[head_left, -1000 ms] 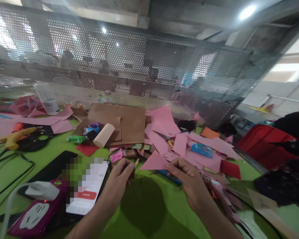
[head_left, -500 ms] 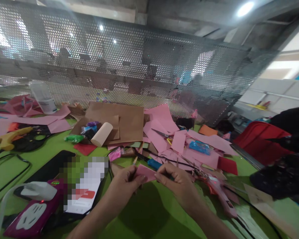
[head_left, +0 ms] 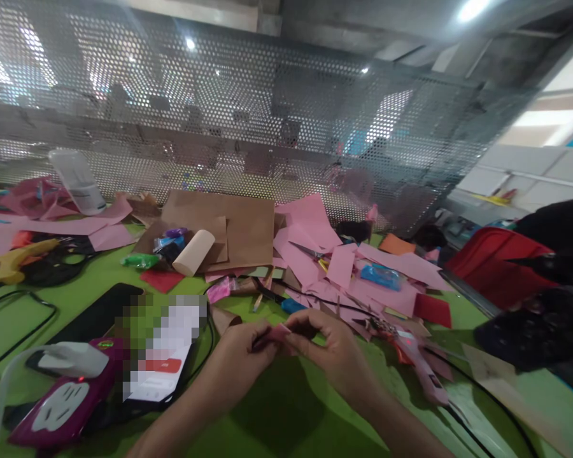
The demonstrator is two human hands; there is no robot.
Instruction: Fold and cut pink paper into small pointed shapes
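My left hand (head_left: 241, 356) and my right hand (head_left: 327, 350) meet over the green table (head_left: 277, 407) near its front edge. Both pinch one small pink paper piece (head_left: 279, 332), now folded or rolled tight so only a sliver shows between the fingertips. Whether my left hand also grips a thin stick I cannot tell. Just beyond my hands lie pink paper scraps (head_left: 315, 261), scissors (head_left: 312, 253) and a pink glue gun (head_left: 417, 362) to the right.
A phone (head_left: 165, 359) and a magenta power strip (head_left: 62, 407) lie at the left front. Brown paper sheets (head_left: 239, 229), a cream roll (head_left: 193, 252), a yellow glue gun (head_left: 12, 264) and cables lie further back. A perforated metal screen (head_left: 219, 127) closes the far side; a red bag (head_left: 496, 264) sits right.
The pink triangle held out flat by my right hand has been brought in between both hands and folded small. My hands have closed together.
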